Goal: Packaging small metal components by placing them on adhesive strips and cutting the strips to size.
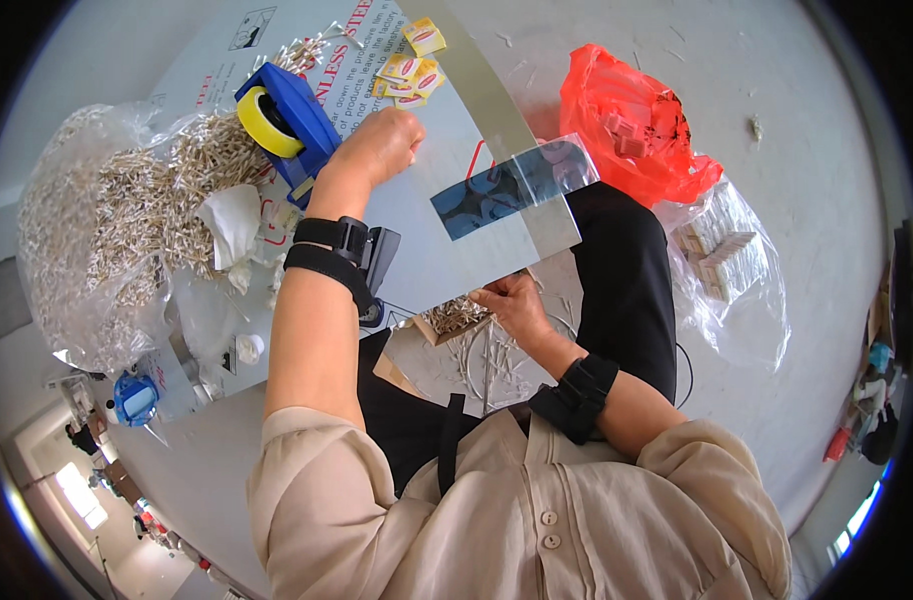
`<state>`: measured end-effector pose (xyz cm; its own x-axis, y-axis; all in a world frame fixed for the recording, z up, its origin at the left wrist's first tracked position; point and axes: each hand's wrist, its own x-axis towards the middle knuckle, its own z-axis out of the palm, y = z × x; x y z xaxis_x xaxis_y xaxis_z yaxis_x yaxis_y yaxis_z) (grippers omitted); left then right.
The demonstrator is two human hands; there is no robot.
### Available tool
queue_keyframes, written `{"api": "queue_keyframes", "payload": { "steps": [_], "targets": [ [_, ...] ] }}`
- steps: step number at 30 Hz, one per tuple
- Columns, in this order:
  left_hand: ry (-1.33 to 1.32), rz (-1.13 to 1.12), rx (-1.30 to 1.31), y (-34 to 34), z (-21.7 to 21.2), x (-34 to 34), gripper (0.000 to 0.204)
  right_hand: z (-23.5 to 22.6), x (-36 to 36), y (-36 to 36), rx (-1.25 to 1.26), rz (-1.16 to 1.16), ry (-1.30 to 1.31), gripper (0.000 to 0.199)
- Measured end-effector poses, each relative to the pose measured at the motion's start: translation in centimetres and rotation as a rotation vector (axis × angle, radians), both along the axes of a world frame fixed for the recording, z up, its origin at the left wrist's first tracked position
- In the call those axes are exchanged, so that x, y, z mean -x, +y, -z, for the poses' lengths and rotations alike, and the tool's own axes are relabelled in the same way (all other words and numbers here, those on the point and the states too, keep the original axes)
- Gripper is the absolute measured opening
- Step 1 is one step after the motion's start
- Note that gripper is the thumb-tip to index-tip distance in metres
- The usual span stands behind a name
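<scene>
On the metal-sheet tabletop [417,240], my left hand [377,148] is closed with its fingers curled under; anything inside it is hidden. Just beyond it lie small yellow printed packets [424,80], and a blue tape dispenser [320,125] with yellow tape stands to its left. Below the table's near edge, my right hand [522,312] has its fingertips pressed together at a cardboard box of cotton swabs [455,316]. What those fingers pinch is too small to make out. A dark stapler-like tool [380,262] sits beside my left wrist, partly covered by it.
Left on the table, a large clear bag [52,230] bulges with cotton swabs. Dark-printed clear plastic [502,192] lies across the table's right edge. Beyond my knee are a red plastic bag [612,100] and a clear bag of white packs [767,300]. Loose swabs litter the floor.
</scene>
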<state>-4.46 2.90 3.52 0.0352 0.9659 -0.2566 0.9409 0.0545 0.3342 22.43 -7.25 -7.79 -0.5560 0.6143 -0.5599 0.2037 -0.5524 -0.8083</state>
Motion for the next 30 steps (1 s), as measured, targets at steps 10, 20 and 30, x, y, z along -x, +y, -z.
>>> {"api": "queue_keyframes", "payload": {
  "steps": [10, 20, 30],
  "targets": [
    [0.013, 0.025, -0.034, -0.2, 0.0, 0.0, 0.002, -0.5, 0.2, 0.0, -0.011, 0.030, 0.043, 0.018],
    [-0.065, 0.016, 0.019, -0.4, 0.1, 0.0, 0.003, -0.8, 0.2, 0.1, -0.029, 0.035, 0.045, 0.018],
    [-0.090, -0.076, 0.033, -0.6, -0.3, 0.0, 0.004, -0.7, 0.1, 0.1, 0.009, 0.035, 0.063, 0.017]
  ]
}}
